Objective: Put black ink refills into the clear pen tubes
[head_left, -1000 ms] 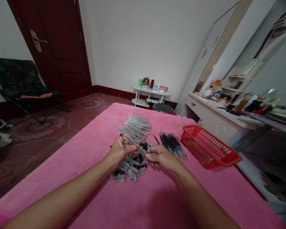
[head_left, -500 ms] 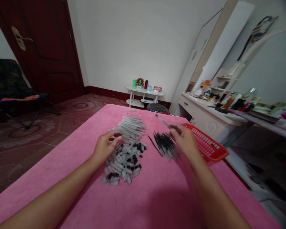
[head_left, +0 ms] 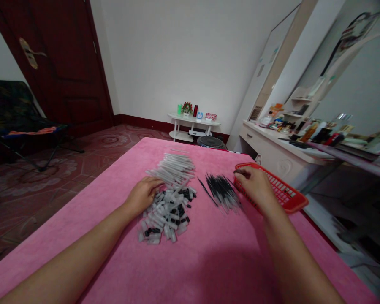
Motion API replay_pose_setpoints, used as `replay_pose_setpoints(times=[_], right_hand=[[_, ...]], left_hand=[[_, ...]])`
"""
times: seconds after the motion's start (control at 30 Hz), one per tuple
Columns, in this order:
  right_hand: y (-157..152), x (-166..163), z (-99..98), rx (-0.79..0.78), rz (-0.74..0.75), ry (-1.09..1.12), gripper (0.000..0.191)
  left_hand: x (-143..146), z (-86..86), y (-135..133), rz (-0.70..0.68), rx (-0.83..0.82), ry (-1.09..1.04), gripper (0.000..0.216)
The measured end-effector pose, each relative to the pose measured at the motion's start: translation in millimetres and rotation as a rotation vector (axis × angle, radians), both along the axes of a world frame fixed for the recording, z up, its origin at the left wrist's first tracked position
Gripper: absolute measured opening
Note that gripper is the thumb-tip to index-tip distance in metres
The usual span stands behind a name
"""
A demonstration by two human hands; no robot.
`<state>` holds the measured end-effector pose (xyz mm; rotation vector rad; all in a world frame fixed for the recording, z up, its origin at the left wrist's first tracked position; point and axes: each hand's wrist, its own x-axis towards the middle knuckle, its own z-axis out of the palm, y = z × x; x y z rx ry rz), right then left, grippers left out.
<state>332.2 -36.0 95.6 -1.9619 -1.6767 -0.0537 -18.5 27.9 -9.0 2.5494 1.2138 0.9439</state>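
Observation:
My left hand (head_left: 144, 195) rests at the near left edge of a row of clear pen barrels (head_left: 174, 169), fingers stretched toward them and nothing visibly held. Just below its fingers is a heap of clear and black pen caps (head_left: 166, 217). My right hand (head_left: 255, 183) hangs over the left rim of a red plastic basket (head_left: 286, 198), its fingers loosely bent and apart. No pen shows in it, though the basket's inside is partly hidden by the hand. Left of it lies a bundle of dark-tipped pen refills (head_left: 221, 192), with one refill (head_left: 207, 191) apart from the others.
A pink cloth (head_left: 120, 261) covers the table. To the right stands a white dresser (head_left: 272, 147) crowded with bottles. Beyond the far edge are a round dark stool (head_left: 211, 142) and a small white side table (head_left: 193, 119). A folding chair (head_left: 22, 114) stands by the door at left.
My right hand has moved right and slightly down, to the basket rim; the pen it held is no longer visible. My left hand has shifted slightly, its fingers now against the barrels.

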Motion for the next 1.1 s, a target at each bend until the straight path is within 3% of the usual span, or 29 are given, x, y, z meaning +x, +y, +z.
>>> replay_pose_setpoints(times=[0.23, 0.5, 0.7, 0.83, 1.1], right_hand=[[-0.5, -61.4, -37.2, -0.292, 0.177, -0.127, 0.019], [-0.2, -67.6, -54.0, -0.376, -0.003, -0.341, 0.022], [1.4, -67.3, -57.8, -0.449, -0.010, -0.358, 0.022], [-1.4, -67.0, -52.4, -0.437, -0.003, -0.364, 0.020], [-10.0, -51.2, -15.0, -0.467, -0.017, -0.337, 0.016]], left_hand=[[-0.1, -2.9, 1.5, 0.064, -0.039, 0.058, 0.035], [0.9, -3.1, 1.2, 0.091, 0.018, 0.021, 0.029], [2.5, 2.9, -2.1, 0.080, -0.039, 0.044, 0.024], [2.2, 2.0, -2.0, 0.087, -0.010, 0.062, 0.024], [1.1, 3.3, -7.3, 0.171, 0.077, -0.018, 0.024]])
